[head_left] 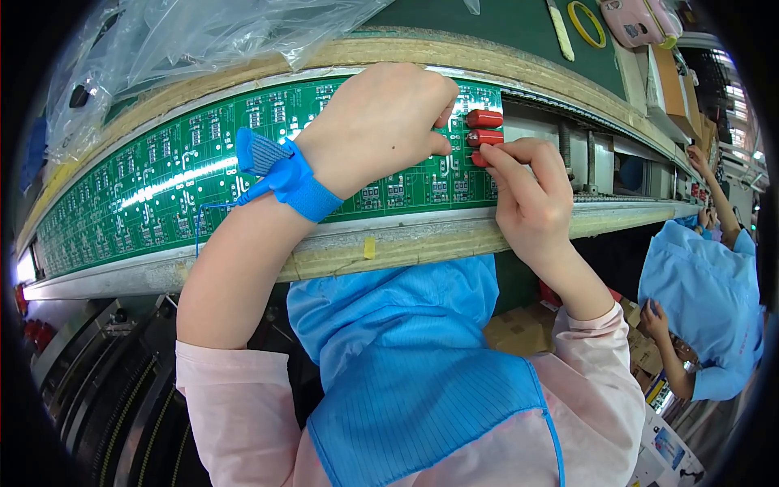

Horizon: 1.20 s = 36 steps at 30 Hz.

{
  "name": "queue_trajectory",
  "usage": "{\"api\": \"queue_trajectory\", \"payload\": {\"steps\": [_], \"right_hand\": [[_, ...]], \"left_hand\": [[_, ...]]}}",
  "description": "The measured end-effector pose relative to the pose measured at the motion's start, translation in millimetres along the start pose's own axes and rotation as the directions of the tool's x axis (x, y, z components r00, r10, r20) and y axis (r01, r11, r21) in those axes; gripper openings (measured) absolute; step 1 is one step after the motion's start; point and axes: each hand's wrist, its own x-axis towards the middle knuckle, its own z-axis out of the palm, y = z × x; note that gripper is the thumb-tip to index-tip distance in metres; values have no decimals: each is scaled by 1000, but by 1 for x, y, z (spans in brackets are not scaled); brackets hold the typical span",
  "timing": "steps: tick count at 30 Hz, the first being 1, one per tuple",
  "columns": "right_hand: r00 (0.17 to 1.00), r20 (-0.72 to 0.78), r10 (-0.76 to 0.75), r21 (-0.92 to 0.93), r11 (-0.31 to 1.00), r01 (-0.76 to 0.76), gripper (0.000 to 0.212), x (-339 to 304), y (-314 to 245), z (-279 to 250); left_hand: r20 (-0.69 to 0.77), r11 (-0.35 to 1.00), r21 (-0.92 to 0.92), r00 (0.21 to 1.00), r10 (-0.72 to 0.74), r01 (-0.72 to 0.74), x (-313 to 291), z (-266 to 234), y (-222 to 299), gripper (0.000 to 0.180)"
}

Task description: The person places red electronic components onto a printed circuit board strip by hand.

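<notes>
A long green circuit board (174,174) lies in a rail-sided track, with rows of small parts and pads on it. Two red cylindrical capacitors (484,119) lie side by side at its right end. Just below them, the thumb and fingertips of my right hand (531,191) are closed on a third red capacitor (479,159), at the board's surface. My left hand (385,122) arches over the board to the left of the capacitors. Its thumb and forefinger are bent downward with a gap between them; the other fingers are hidden. A blue wrist strap (302,185) circles my left wrist.
Wooden rails (406,243) border the track near and far. Clear plastic sheeting (195,40) drapes over the far left. A yellow tape ring (586,24) and a pink case (641,20) rest at far right. A person in blue (698,300) works at the right.
</notes>
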Motion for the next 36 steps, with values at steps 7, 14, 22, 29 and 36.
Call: {"api": "queue_trajectory", "payload": {"steps": [7,14,22,29,36], "right_hand": [[995,-11,96,75,993,-95,33,0,-3,0],[997,-51,54,77,996,-50,30,-2,5,6],[999,-10,-38,136,990,39,30,11,-2,10],[942,-241,233,362,922,-135,30,-1,4,-39],[806,36,590,658,593,-464,28,-42,26,-50]], "left_hand": [[-28,999,8,999,39,-39,-2,-2,2,35],[-53,997,82,999,-11,15,-2,7,5,43],[-106,998,42,993,57,-53,-5,9,2,40],[-46,992,-93,996,77,-81,-5,-2,-2,33],[44,998,2,997,-58,58,0,-7,12,32]]}}
